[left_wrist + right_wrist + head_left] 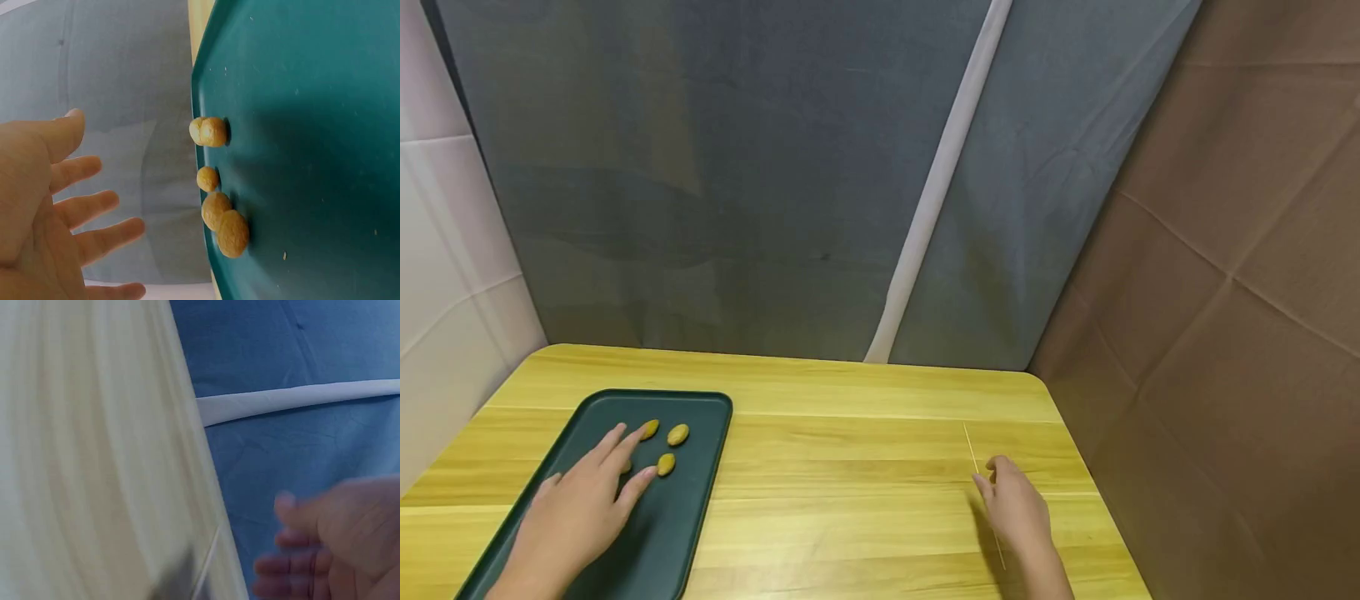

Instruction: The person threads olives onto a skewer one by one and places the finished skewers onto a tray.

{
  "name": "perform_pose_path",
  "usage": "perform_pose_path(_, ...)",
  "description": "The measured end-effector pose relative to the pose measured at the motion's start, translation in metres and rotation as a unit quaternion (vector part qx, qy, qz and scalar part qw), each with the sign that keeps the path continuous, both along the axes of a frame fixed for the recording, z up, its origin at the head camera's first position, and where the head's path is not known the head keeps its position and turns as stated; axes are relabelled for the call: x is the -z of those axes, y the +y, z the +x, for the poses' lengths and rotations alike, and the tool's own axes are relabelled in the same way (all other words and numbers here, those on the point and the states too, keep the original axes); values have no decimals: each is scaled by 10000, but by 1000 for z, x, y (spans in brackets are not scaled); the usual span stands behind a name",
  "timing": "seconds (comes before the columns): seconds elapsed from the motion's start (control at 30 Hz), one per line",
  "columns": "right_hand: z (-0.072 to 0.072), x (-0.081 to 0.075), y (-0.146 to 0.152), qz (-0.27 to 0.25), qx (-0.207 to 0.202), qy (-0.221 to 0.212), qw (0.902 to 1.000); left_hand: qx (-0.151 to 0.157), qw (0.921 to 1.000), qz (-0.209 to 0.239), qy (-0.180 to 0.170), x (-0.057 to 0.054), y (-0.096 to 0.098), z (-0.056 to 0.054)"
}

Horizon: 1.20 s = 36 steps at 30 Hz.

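My left hand (580, 508) hovers over a dark green tray (696, 517), with fingers spread and holding nothing. Near its fingertips on the tray lie several small, wrinkled, yellow-brown oval fruits (677, 435); the left wrist view shows the fruits (232, 234) apart from the hand (56, 206). On the right side of the table, my right hand (1018, 508) is over a thin wooden skewer (970, 446), hiding its middle. Seen from the right wrist, the skewer (206, 562) lies apart from the loosely bent fingers of the hand (337, 544), which is slightly blurred.
Both hands work over a light wooden table (820, 492). Behind it hangs a grey cloth (737, 208) with a pale strip (936, 183). A brown cloth (1240, 333) stands along the right and a white cloth (452, 250) on the left.
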State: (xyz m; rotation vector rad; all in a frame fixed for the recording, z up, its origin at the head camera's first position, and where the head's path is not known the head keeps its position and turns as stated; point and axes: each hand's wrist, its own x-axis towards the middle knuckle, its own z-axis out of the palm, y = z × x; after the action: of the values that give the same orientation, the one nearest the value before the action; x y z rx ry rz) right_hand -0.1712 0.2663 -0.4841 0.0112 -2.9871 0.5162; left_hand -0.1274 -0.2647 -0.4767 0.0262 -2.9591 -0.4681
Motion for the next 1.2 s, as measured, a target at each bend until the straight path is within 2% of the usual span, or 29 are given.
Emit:
perform_pose_path(0.13,6,7,3,177,468,-435,9978,-25,10000,-4,20,3,-5,1)
perform_pose_path(0.27,9,15,6,161,837,-987,9915,-18,10000,19,6,7,-8,2)
perform_pose_path(0.47,8,23,12,354,1028,-1454,9834,-52,9999,23,-136,10,-11,4)
perform_pose_path(0.77,6,28,9,414,1028,-1377,9843,-73,9997,-39,-244,17,-16,7)
perform_pose_path(1.03,6,28,8,406,975,-1284,9861,-252,9993,-57,-274,24,-24,9)
perform_pose_path(1.2,8,28,9,285,953,-1240,9873,-337,9984,15,-443,25,-31,13)
